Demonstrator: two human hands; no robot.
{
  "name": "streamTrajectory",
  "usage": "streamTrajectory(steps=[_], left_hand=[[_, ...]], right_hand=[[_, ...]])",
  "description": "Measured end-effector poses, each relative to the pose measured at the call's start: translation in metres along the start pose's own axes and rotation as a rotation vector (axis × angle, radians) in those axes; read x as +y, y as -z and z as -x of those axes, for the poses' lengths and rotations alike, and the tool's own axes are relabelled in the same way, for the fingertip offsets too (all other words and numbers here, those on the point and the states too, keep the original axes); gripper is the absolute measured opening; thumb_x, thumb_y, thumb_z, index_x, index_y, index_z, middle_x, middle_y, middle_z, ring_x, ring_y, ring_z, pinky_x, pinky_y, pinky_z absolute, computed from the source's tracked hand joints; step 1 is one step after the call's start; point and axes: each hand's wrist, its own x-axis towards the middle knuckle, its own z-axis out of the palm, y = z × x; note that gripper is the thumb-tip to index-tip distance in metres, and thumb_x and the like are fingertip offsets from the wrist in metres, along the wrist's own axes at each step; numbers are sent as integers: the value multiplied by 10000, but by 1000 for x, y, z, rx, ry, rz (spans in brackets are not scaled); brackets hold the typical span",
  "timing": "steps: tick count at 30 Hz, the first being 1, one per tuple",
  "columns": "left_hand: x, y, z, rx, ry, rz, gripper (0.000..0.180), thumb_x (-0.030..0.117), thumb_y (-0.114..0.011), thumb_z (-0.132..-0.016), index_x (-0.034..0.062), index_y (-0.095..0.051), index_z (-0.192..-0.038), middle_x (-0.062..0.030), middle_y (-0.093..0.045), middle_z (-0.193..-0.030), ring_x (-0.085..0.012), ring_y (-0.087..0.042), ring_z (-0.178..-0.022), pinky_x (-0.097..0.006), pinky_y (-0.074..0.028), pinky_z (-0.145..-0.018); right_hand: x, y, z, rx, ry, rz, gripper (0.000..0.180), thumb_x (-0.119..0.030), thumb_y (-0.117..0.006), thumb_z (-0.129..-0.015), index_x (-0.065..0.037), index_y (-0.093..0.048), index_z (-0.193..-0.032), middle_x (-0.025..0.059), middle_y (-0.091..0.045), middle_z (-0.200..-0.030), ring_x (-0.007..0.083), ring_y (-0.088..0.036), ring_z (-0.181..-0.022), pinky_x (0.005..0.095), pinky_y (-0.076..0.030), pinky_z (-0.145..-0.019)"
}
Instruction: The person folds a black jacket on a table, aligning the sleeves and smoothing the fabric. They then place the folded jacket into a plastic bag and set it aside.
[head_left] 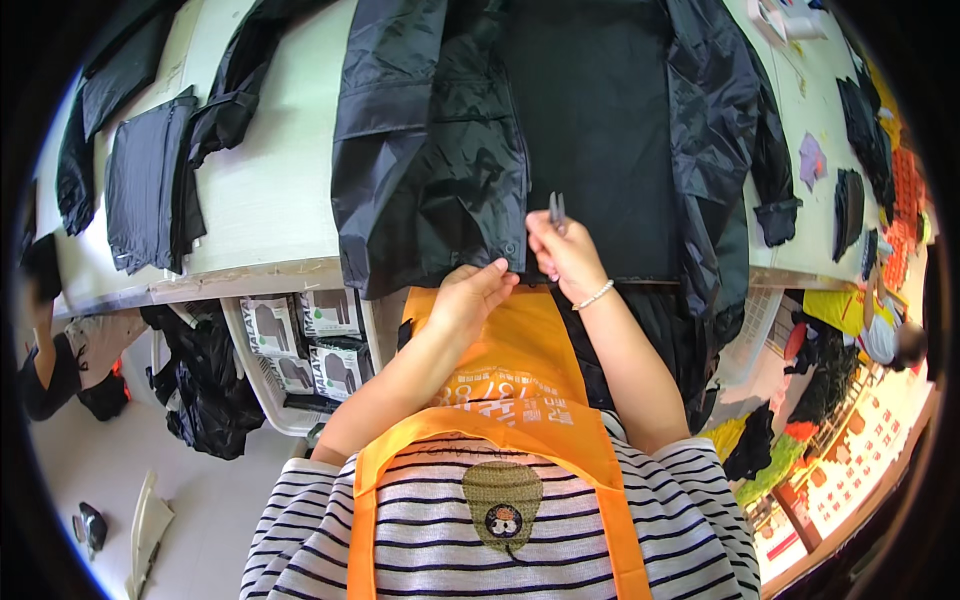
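A black raincoat-like jacket (430, 185) lies spread open on the table in front of me, with its hem at the table's near edge. My left hand (470, 300) pinches the bottom corner of the jacket's left front panel, just below a small round snap (509, 249). Close beside that panel's edge, my right hand (570, 258) is closed around dark thread snips (557, 207), whose blades point up and away from me. The handle part of the snips is hidden in my fingers.
A folded black stack (150, 185) and dark sleeves lie left on the pale table (280, 190). Beneath its edge stands a white crate (258, 370) of packaged garments (340, 365). Black garments (210, 390) hang beside it. Another person (865, 320) is at the right.
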Motion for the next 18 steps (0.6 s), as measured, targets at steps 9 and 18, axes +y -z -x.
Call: streamTrajectory(steps=[9, 18], left_hand=[[16, -36, 46, -257, -227, -66, 12, 48, -616, -872, 41, -612, -864, -75, -672, -899, -200, -647, -918, -288, -494, -865], [5, -56, 56, -88, -293, -155, 190, 184, -555, -942, -1, -561, -900, -100, -641, -939, -156, -599, -897, -276, -448, -841]], right_hand=[[-19, -12, 76, 35, 365, 157, 103, -80, -673, -851, 2, -632, -899, 9, -639, -814, 49, -579, -715, 185, -464, -669], [-19, -13, 69, 7, 600, 464, 90, -39, -680, -820, 35, -629, -821, 37, -589, -693, 83, -578, -634, 206, -459, -597]])
